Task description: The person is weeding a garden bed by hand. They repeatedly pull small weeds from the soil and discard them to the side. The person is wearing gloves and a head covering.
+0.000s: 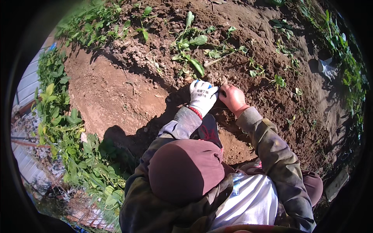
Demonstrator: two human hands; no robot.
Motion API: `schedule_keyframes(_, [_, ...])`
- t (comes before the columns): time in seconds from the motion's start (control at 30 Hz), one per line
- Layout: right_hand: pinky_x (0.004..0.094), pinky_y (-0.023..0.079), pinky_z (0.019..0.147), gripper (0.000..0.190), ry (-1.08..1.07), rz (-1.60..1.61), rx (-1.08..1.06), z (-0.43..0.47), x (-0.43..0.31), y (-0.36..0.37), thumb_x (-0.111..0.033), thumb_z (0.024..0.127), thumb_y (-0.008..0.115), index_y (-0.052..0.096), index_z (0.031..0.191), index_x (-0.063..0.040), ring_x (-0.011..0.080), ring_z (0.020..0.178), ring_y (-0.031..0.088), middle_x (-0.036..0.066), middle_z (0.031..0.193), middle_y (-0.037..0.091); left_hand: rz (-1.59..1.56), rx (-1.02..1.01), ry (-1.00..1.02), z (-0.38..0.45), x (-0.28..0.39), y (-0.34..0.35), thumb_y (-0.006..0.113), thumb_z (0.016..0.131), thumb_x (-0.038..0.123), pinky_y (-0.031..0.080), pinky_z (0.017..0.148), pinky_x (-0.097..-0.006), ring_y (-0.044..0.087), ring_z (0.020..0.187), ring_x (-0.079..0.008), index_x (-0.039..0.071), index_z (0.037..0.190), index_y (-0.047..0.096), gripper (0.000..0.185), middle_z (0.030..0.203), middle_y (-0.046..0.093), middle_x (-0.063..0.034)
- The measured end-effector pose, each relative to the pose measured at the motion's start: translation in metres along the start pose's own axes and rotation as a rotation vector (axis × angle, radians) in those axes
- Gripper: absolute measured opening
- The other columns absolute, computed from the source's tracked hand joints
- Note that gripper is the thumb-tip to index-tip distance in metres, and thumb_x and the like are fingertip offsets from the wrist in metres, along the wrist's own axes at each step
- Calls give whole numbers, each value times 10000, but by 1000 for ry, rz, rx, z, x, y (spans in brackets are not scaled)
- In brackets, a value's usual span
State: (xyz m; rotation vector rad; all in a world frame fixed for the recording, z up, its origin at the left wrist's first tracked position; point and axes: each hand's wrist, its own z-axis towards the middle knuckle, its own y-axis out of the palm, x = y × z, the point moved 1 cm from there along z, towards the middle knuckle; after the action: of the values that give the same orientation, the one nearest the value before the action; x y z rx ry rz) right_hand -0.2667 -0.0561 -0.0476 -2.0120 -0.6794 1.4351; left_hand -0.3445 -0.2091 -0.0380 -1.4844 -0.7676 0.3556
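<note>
My left hand [203,94] wears a white knit work glove with blue at the fingertips and bears printed writing; a red bead bracelet circles its wrist. Beside it on the right, my bare right hand [232,97] has its fingers curled, thumb side towards the glove. The fingertips of both hands nearly meet low over the brown soil [215,70]. Something small and dark shows between them, too small to name, and I cannot tell which hand holds it. Just beyond the glove lie uprooted leafy green plants [189,55] on the clods.
A white glove [328,69] lies at the far right. Smooth bare earth [116,93] spreads on the left, bordered by green plants [55,96]. A dark shoe with red laces [209,131] stands below the hands. A flat slab [337,185] sits at lower right.
</note>
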Motion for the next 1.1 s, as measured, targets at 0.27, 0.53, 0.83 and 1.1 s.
schedule_keyframes(0.27, [456, 555, 740, 211, -16, 59, 72, -3, 1, 2, -235, 824, 694, 694, 960, -74, 361, 850, 686, 149, 931, 701, -53, 103, 31, 4, 5, 0, 704, 790, 248, 380, 1039, -508, 604, 992, -223, 211, 876, 713, 94, 918, 655, 20])
schedule_keyframes(0.53, [465, 547, 746, 228, 65, 97, 78, -6, 4, 1, -228, 835, 689, 661, 1014, -88, 370, 851, 680, 156, 930, 691, -366, 306, -248, -26, -16, -1, 734, 826, 224, 477, 869, -436, 641, 902, -292, 126, 892, 739, 118, 935, 705, -58])
schedule_keyframes(0.83, [439, 549, 776, 250, -5, 204, 139, -6, -16, -17, -187, 839, 695, 657, 1056, -67, 383, 897, 671, 167, 950, 682, -622, 214, -836, -72, -92, 5, 631, 964, 122, 514, 803, -303, 619, 864, -144, 2, 1074, 666, 166, 980, 696, -69])
schedule_keyframes(1.1, [481, 548, 726, 235, -63, 121, 45, 30, -51, -7, -282, 906, 651, 700, 1056, -108, 386, 819, 679, 173, 903, 692, -1321, -158, -613, -58, -62, 13, 652, 955, 79, 522, 937, -311, 648, 1049, -154, -25, 1225, 633, 291, 1150, 699, -84])
